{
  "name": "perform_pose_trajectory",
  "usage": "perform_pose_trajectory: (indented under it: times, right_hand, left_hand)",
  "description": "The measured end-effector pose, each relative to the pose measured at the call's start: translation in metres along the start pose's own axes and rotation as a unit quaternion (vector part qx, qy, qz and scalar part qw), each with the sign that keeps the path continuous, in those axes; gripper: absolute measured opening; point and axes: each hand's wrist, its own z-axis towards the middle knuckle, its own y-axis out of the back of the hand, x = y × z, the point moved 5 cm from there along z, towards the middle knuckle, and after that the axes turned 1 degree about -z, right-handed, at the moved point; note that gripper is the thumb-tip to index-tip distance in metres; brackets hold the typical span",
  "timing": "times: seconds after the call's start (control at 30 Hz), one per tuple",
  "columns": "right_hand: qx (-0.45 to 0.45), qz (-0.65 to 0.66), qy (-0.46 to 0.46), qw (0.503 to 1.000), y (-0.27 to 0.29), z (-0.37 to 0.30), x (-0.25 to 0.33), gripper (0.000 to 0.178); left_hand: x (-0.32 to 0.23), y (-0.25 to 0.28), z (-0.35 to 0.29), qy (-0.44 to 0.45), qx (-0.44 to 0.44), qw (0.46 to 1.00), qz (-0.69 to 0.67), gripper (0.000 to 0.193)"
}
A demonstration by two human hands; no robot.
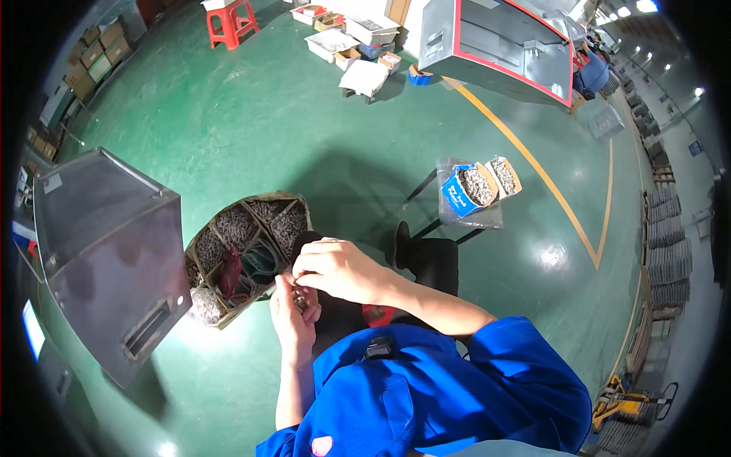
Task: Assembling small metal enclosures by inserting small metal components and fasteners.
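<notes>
My left hand (294,318) is curled around a few small shiny metal parts (299,298), too small to name. Over its fingertips my right hand (335,268) bends inward, thumb and fingers pinched together; whatever lies between them is hidden. Both hands are above my lap, beside the near right edge of a divided bin (256,299). Small dark metal pieces (233,227) fill several of its compartments. A red bundle (231,271) and some dark green material (260,261) lie in its middle, and a clear bag (207,305) sits at its near left corner.
A large grey metal cabinet (106,251) stands left of the bin. To the right, a stool (449,216) carries a blue box (463,195) of small metal parts. Farther off are a red stool (229,27), trays (332,44) and a red-edged cabinet (487,67). Another person (592,74) is beyond it.
</notes>
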Motion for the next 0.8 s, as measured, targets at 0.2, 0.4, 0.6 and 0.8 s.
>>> perform_pose_trajectory:
  times: [0.2, 0.4, 0.6, 0.8]
  right_hand:
    - [0.023, 0.019, -0.050, 0.998, 0.007, -0.008, -0.005, 0.011]
    - [-0.028, 0.064, -0.117, 0.991, 0.015, -0.018, -0.005, 0.018]
    - [-0.033, 0.062, -0.111, 0.991, 0.011, -0.017, -0.010, 0.010]
    - [-0.057, 0.048, -0.081, 0.994, 0.011, -0.020, -0.003, 0.010]
  left_hand:
    - [0.008, -0.010, 0.001, 0.010, 0.040, 0.996, 0.078, 0.031]
    - [0.026, -0.019, 0.006, 0.045, 0.068, 0.996, -0.017, 0.030]
    - [0.030, -0.019, 0.010, 0.041, 0.095, 0.993, -0.052, 0.032]
    - [0.035, -0.021, 0.009, 0.041, 0.098, 0.991, -0.086, 0.031]
